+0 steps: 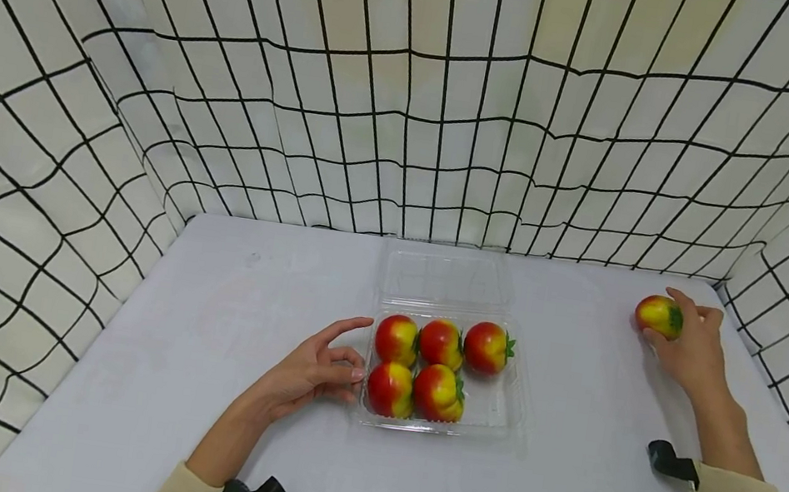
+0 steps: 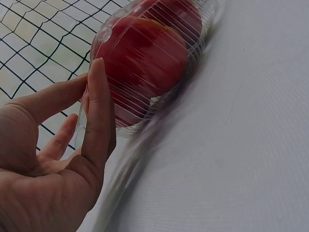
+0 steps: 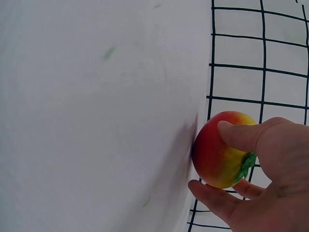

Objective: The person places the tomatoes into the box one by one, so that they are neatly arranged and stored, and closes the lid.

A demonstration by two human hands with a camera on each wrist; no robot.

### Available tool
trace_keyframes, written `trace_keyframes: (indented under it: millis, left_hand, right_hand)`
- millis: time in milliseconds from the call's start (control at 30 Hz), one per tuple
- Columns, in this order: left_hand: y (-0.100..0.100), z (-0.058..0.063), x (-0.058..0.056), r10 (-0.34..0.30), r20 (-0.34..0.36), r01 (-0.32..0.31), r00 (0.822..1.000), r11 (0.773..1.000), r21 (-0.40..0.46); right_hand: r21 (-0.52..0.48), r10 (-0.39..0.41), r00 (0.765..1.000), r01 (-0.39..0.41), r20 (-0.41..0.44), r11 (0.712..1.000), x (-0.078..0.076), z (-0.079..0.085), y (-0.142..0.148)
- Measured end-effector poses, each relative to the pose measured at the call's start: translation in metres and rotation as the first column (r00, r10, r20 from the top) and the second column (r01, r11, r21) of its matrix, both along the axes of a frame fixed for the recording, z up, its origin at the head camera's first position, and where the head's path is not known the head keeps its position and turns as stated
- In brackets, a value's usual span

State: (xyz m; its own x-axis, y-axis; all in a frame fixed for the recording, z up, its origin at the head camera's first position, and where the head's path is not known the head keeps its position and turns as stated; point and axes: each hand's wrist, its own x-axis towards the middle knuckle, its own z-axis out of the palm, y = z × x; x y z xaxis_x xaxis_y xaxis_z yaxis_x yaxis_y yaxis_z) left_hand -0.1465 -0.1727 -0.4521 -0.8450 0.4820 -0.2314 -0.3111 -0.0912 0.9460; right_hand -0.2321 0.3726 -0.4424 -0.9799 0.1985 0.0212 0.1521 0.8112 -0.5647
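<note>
At the far right of the table, my right hand (image 1: 693, 351) grips a round red-and-yellow fruit (image 3: 223, 151) with a green leafy top. Thumb and fingers lie on opposite sides of it, close to the white surface. My left hand (image 1: 308, 373) is at the left side of a clear plastic box (image 1: 489, 402), its thumb and fingers pinching the rim. Several similar fruits (image 1: 440, 391) sit inside the box in two rows, three at the back and two in front. The front right space holds no fruit. In the left wrist view, red fruits (image 2: 145, 55) show through the ribbed wall.
The box's clear lid (image 1: 446, 278) lies open toward the back. A white cloth covers the table (image 1: 246, 276). Black netting (image 1: 443, 118) rises behind it and along both sides; the right hand is near the right-side net.
</note>
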Motion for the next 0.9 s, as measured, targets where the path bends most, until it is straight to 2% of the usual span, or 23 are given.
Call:
trace_keyframes:
  millis: [300, 733, 900]
  left_hand:
    - [0.0, -0.001, 0.0, 0.0, 0.005, 0.0, 1.0, 1.0, -0.002]
    - [0.001, -0.001, -0.001, 0.005, 0.004, -0.005, 1.0, 1.0, -0.007]
    - [0.001, -0.001, -0.001, 0.008, 0.006, -0.008, 1.0, 1.0, -0.018]
  right_hand:
    - [-0.057, 0.085, 0.996, -0.086, -0.026, 0.995, 0.006, 0.001, 0.002]
    - [-0.066, 0.129, 0.991, -0.127, 0.022, 0.99, 0.008, 0.007, -0.013]
    - [-0.052, 0.148, 0.989, -0.148, -0.005, 0.988, 0.01, 0.008, -0.017]
